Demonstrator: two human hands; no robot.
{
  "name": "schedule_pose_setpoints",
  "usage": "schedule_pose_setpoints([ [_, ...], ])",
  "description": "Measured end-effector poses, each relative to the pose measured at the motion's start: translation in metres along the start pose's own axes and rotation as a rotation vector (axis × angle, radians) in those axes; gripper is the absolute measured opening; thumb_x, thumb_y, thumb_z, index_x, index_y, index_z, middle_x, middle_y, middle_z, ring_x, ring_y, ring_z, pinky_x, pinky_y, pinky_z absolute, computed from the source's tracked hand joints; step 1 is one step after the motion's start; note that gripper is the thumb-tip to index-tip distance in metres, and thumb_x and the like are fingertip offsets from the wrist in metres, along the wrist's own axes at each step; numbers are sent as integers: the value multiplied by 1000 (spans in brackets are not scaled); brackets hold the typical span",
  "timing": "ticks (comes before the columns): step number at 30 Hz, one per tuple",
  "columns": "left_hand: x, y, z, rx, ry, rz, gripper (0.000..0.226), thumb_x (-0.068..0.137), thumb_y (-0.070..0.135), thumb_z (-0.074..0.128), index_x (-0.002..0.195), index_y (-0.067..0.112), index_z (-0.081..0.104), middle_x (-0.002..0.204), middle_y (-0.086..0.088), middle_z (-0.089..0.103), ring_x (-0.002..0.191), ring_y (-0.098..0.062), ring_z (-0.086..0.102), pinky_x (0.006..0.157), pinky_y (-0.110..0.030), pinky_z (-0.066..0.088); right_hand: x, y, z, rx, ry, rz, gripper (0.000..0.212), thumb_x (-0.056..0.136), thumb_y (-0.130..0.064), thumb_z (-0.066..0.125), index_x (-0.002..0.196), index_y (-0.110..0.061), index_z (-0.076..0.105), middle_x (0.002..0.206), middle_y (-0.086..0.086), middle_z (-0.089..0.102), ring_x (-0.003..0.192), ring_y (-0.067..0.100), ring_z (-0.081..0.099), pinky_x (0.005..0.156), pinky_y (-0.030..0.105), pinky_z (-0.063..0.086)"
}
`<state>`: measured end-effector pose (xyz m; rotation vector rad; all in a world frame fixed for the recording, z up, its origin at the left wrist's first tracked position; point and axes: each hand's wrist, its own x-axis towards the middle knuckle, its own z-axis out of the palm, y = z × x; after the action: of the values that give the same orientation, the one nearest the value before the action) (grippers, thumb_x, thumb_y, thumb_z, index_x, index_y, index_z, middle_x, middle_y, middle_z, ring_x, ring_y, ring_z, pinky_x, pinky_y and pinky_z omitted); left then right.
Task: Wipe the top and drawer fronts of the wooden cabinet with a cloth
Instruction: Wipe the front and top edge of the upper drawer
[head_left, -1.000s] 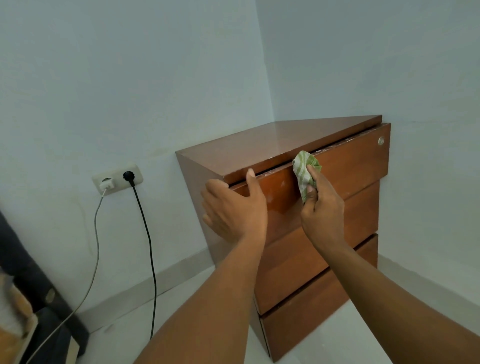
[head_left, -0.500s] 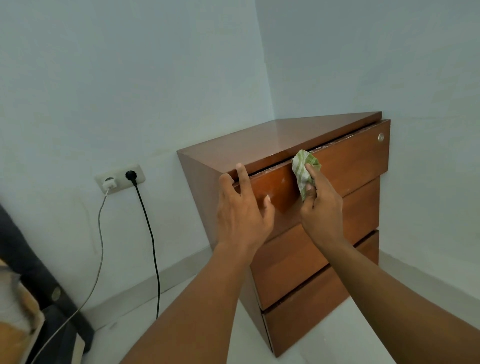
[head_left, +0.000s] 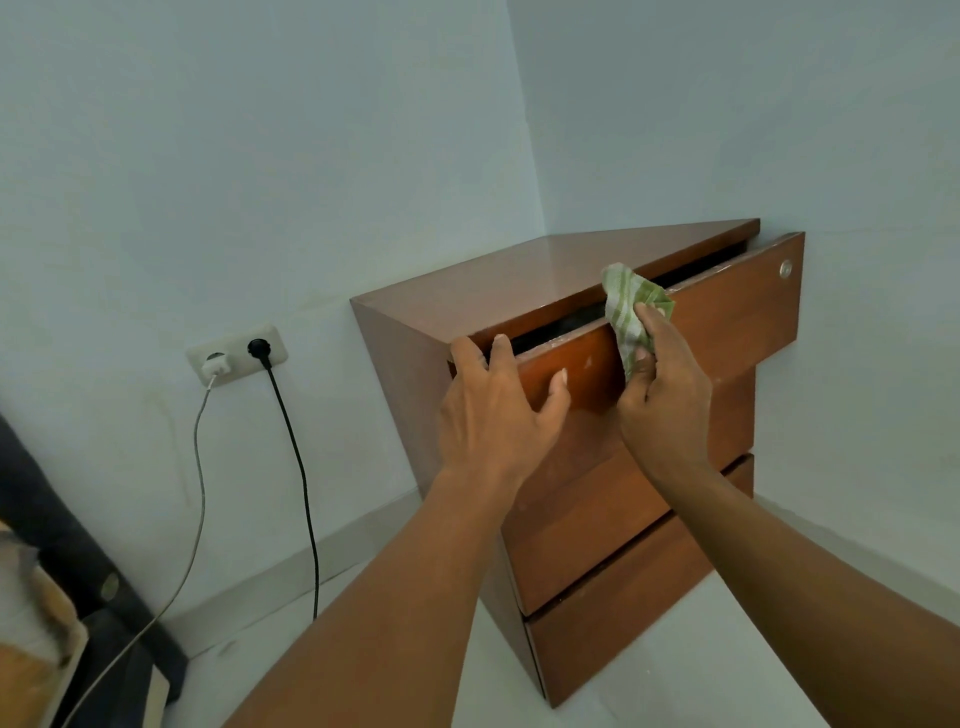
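A wooden cabinet (head_left: 519, 280) with three drawers stands in the room's corner. Its top drawer (head_left: 727, 312) is pulled out a little, leaving a dark gap under the cabinet top. My left hand (head_left: 493, 410) grips the drawer's upper left edge, fingertips hooked over it and thumb on the front. My right hand (head_left: 665, 400) holds a green-and-white striped cloth (head_left: 631, 306) against the drawer's top edge near the middle. A round metal lock (head_left: 786, 268) sits at the drawer's upper right.
A white wall socket (head_left: 236, 353) left of the cabinet holds a white charger and a black plug; both cables hang down to the floor. Dark furniture (head_left: 62, 551) fills the lower left corner. Pale floor lies before the cabinet.
My left hand moved from the cabinet's side onto the top drawer's edge and the drawer slid outward, opening a gap. My right hand with the cloth stayed at the drawer's top edge.
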<state>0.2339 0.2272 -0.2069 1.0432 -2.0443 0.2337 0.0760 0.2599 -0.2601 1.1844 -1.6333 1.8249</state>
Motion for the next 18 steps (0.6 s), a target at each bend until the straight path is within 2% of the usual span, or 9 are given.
schedule_pose_setpoints([
  [3,1,-5,0,9,-7,31,83,92,67,49,155,16,32,130,-7,41,100,-19,58,73,-24,42,6,-2,-12,-14,-48,-72,40,103,-7,47,143,-6,50,141,13,58,129,24,56,104,37,51],
  [5,0,-6,0,-3,-10,47,85,91,67,50,155,16,30,130,-7,42,100,-17,56,74,-22,41,12,-5,-18,-29,-65,-119,40,103,-6,48,143,-6,51,139,13,59,124,14,55,101,21,50],
  [7,-3,-5,-3,-8,10,84,86,90,67,52,154,14,32,126,-7,46,93,-13,52,70,-22,39,16,-12,-21,-43,-72,-174,41,101,-3,51,142,-6,51,135,13,62,116,3,50,93,5,42],
  [8,-4,-3,-4,-11,30,115,85,89,67,54,153,13,36,121,-7,48,87,-12,49,66,-22,38,18,-15,-21,-48,-76,-206,41,101,-3,51,142,-6,52,134,13,62,115,4,51,93,7,42],
  [11,-9,1,-7,-45,112,240,83,87,63,58,146,7,46,107,-8,53,73,-9,44,55,-22,40,23,-23,-27,-45,-97,-286,40,103,-10,48,143,-9,50,137,12,62,118,21,61,92,27,53],
  [12,-10,2,-7,-56,133,282,83,87,63,58,146,5,46,106,-9,54,73,-11,47,56,-24,43,24,-25,-31,-44,-106,-297,40,104,-11,47,143,-10,50,137,11,62,117,24,62,91,28,54],
  [14,-12,2,-10,-31,164,351,87,86,63,56,147,2,45,109,-13,56,85,-21,54,67,-33,49,25,-28,-38,-43,-127,-306,39,104,-11,47,143,-10,51,135,11,63,115,26,63,91,16,49],
  [16,-13,-1,-13,40,194,390,91,85,64,55,149,0,43,122,-19,57,109,-31,55,86,-42,47,24,-34,-43,-39,-161,-329,39,104,-9,47,143,-10,51,134,11,63,114,26,63,90,2,39],
  [18,-13,-4,-16,68,195,416,93,86,64,54,151,-1,38,140,-22,52,133,-37,47,103,-48,41,23,-40,-44,-19,-226,-376,38,104,-8,48,142,-9,52,136,10,62,113,22,63,90,2,39],
])
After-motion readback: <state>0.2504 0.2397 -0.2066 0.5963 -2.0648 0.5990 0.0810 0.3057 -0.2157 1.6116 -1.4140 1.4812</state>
